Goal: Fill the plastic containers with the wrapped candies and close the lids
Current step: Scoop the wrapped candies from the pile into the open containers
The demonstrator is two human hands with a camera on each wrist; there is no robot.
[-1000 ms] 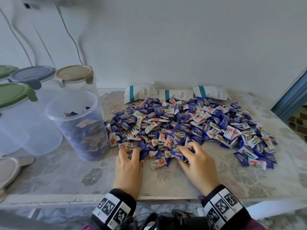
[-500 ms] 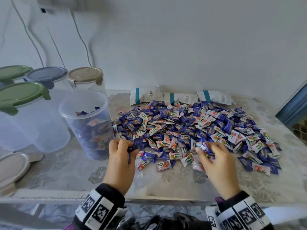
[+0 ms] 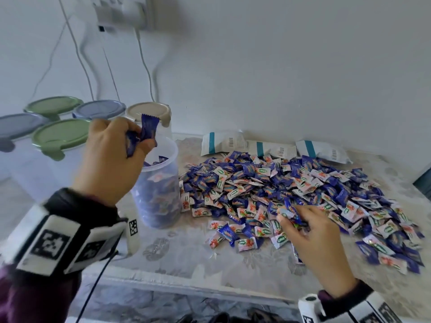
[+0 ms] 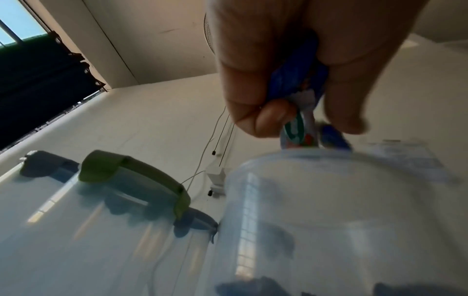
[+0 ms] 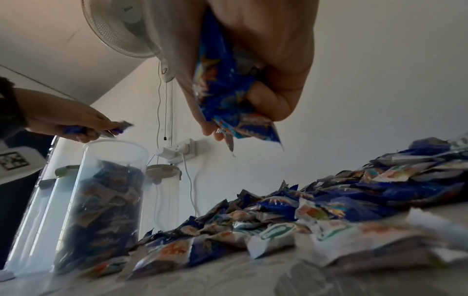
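Observation:
A big pile of blue and white wrapped candies [image 3: 279, 190] covers the table's middle and right. An open clear plastic container [image 3: 161, 183], more than half full of candies, stands at the pile's left edge. My left hand [image 3: 130, 145] grips a bunch of candies [image 3: 147, 130] right above the container's mouth; the left wrist view shows wrappers [image 4: 298, 120] sticking out of the fist over the rim [image 4: 329, 158]. My right hand [image 3: 296, 220] grips a handful of candies [image 5: 228, 96], lifted a little above the front of the pile.
Several closed clear containers with green [image 3: 60, 134], blue [image 3: 98, 109] and beige [image 3: 149, 111] lids stand at the left behind the open one. Three white packets [image 3: 224, 142] lie along the wall. Cables and a socket [image 3: 123, 17] hang on the wall. The table's front edge is near.
My left hand has lifted off the pile with candies and swung left and up over the open container. The right hand closed on candies and rose slightly.

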